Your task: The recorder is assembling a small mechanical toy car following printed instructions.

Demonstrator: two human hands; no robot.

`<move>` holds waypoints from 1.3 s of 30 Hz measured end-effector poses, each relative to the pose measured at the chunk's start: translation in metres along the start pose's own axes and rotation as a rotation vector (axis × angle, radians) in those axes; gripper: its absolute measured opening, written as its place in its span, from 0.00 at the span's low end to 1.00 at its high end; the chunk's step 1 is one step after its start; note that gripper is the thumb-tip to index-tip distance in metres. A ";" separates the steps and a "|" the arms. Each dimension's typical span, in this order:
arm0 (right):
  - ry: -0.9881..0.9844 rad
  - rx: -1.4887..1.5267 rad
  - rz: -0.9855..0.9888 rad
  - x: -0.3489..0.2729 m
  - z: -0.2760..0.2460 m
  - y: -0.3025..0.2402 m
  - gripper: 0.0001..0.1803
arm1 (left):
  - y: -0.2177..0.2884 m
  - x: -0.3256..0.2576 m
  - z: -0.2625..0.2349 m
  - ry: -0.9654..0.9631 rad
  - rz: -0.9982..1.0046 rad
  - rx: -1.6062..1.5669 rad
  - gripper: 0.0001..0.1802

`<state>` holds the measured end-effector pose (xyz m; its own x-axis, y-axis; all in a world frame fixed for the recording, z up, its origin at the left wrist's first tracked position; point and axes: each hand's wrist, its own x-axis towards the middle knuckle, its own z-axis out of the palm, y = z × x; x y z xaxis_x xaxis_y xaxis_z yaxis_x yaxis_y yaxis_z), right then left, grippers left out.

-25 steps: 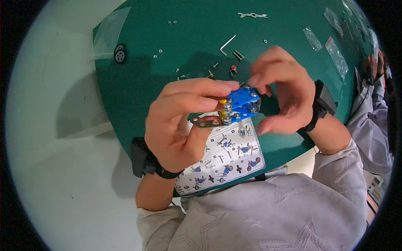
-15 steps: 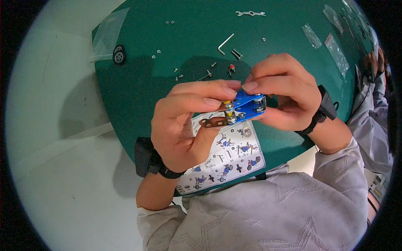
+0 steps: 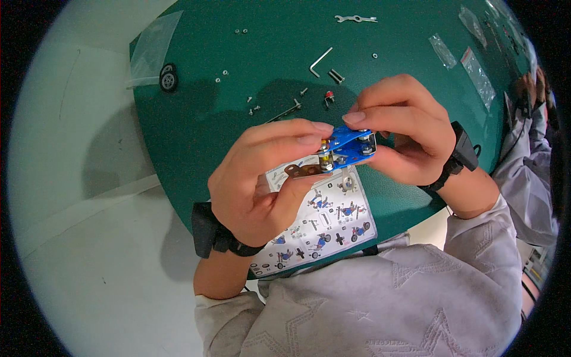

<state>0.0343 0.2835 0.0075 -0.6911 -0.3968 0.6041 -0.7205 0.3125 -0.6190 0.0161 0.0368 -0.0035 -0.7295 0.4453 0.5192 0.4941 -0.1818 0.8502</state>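
Between my hands, above the table, is a small bolted metal model assembly [image 3: 348, 149] with two blue perforated plates, bolts, nuts and a yellow part. My left hand [image 3: 262, 163] pinches its left end, where a silver-brown perforated strip [image 3: 303, 171] sticks out between fingers and thumb. My right hand [image 3: 404, 131] grips the blue plates at the right end, fingers on top and thumb below. Under the assembly lies a printed instruction sheet [image 3: 321, 223] with pictures of a small motorcycle model. The left fingers hide part of the strip.
On the green table [image 3: 196, 125] beyond my hands lie a hex key [image 3: 321, 62], a flat spanner [image 3: 355, 19], two bolts [image 3: 336, 76], a red-topped part [image 3: 329, 99] and several small screws and nuts. Black wheels [image 3: 169, 78] sit far left; plastic bags [image 3: 479, 78] far right, near another person's sleeve [image 3: 526, 154].
My left fingers have shifted slightly left and down along the assembly, uncovering more of a long rod on the table. The right hand stays nearly still, and both hands keep their hold.
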 end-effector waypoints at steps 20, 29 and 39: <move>0.035 0.042 0.125 0.001 0.002 -0.006 0.23 | -0.001 -0.003 -0.006 -0.110 0.009 0.082 0.27; -0.034 -0.025 -0.006 0.002 -0.001 0.002 0.18 | -0.012 -0.003 0.000 0.009 0.048 0.016 0.22; -0.058 -0.028 0.048 0.001 -0.004 -0.001 0.20 | -0.004 -0.001 0.003 0.055 0.000 0.020 0.20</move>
<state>0.0345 0.2865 0.0108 -0.7213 -0.4294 0.5435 -0.6883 0.3563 -0.6319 0.0163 0.0397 -0.0076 -0.7543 0.3961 0.5236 0.5031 -0.1636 0.8486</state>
